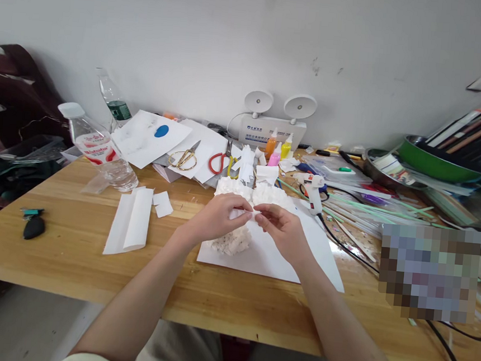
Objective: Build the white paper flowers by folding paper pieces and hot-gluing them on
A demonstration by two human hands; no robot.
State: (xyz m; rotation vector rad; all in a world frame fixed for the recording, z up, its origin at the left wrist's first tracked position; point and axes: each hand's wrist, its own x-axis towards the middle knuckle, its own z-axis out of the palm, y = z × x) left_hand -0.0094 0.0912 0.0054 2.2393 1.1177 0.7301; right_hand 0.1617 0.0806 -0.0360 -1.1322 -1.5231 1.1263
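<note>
My left hand (216,217) and my right hand (282,229) meet over the middle of the wooden table (61,254). Both pinch a small strip of white paper (244,214) between thumbs and fingertips. Under the hands lies a white ruffled paper piece (235,239) made of many small curled bits, resting on a white sheet (276,256). More of the ruffled white work (252,193) shows just beyond my fingers.
Folded white paper (130,227) lies to the left, a water bottle (100,148) behind it. Gold scissors (186,158), red scissors (219,162), small paint bottles (277,147) and a glue gun (314,193) with its cord sit at the back. Sticks and a green bowl (436,161) crowd the right.
</note>
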